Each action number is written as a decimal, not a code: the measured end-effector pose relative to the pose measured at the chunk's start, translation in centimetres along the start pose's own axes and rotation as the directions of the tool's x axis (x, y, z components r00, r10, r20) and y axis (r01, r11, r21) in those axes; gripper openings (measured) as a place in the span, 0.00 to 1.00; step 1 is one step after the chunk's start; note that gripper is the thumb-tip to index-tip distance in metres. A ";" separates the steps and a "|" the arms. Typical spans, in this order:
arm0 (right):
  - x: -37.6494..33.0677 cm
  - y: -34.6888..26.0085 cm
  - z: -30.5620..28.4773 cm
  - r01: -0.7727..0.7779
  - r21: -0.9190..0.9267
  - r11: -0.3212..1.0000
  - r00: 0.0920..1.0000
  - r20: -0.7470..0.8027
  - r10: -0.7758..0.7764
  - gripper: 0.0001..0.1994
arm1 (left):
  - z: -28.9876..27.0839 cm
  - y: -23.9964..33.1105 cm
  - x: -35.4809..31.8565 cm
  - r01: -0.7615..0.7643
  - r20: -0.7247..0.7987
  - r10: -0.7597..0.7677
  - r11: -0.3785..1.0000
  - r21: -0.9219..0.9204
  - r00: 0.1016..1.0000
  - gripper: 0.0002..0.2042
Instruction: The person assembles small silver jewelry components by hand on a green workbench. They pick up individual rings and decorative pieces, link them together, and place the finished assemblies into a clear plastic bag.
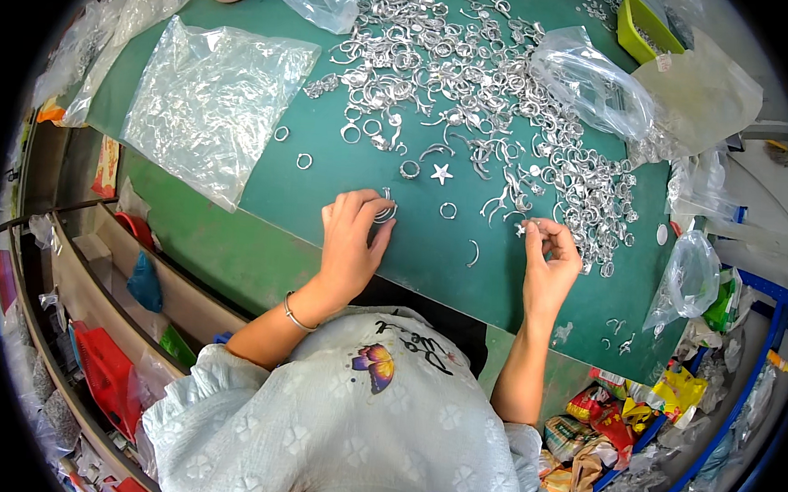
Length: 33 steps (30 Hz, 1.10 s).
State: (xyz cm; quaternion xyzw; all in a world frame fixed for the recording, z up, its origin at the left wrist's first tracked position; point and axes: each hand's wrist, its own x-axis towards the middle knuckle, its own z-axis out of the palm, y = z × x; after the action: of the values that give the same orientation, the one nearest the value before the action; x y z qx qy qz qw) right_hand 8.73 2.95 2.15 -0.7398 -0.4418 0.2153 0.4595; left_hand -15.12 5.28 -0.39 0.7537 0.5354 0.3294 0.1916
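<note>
A large heap of small silver metal rings and charms point(471, 82) covers the far part of the green table point(265, 179). My left hand point(350, 244) pinches a small stack of silver rings point(385, 212) between thumb and fingers. Over the table's near right, my right hand point(547, 261) holds a tiny silver piece point(521, 229) at its fingertips. Loose pieces lie between the hands: a silver star point(442, 172), a ring point(448, 211) and a curved bit point(474, 253).
A flat clear plastic bag point(211, 106) lies at the left of the table, more clear bags point(594, 83) at the right. A green tray point(643, 28) stands far right. Colourful wrappers point(615, 423) fill a bin lower right. Shelves with red items point(103, 365) run along the left.
</note>
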 end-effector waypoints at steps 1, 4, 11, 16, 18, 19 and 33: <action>-0.1 0.2 0.1 0.022 -0.005 1.000 1.000 -0.020 -0.022 0.04 | 0.0 0.0 0.0 0.003 0.004 -0.003 1.000 0.000 1.000 0.16; -0.1 -0.6 0.1 0.244 -0.191 0.951 0.969 0.000 -0.249 0.05 | -0.1 0.1 0.0 0.010 0.016 -0.010 1.000 0.002 1.000 0.17; -0.9 -0.6 -0.4 0.343 -0.218 0.914 0.937 0.015 -0.348 0.09 | -0.2 0.2 0.0 0.009 0.010 -0.009 1.000 -0.006 1.000 0.16; -0.7 -0.7 -0.5 0.321 -0.350 0.880 0.945 0.064 -0.319 0.07 | -0.4 0.3 -0.2 0.017 0.020 -0.017 1.000 -0.010 1.000 0.16; -1.9 -2.0 0.6 0.344 -0.213 0.915 0.939 0.062 -0.338 0.07 | -0.4 0.3 -0.3 0.012 0.023 -0.012 1.000 -0.011 1.000 0.16; -2.7 -3.2 1.6 0.262 -0.072 0.962 0.957 0.150 -0.250 0.07 | -0.4 0.3 -0.4 0.011 0.023 -0.011 1.000 -0.012 1.000 0.16; 0.6 -2.4 2.3 0.527 -0.470 0.708 0.850 0.291 -0.440 0.16 | -0.2 1.8 -0.2 0.013 0.132 -0.014 1.000 0.007 0.991 0.20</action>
State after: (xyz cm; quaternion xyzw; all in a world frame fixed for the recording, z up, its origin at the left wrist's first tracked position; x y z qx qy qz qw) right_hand 6.28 5.09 3.15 -0.6757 -0.6970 0.0133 0.2395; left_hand -14.11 4.41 0.84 0.7709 0.5275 0.2761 0.2265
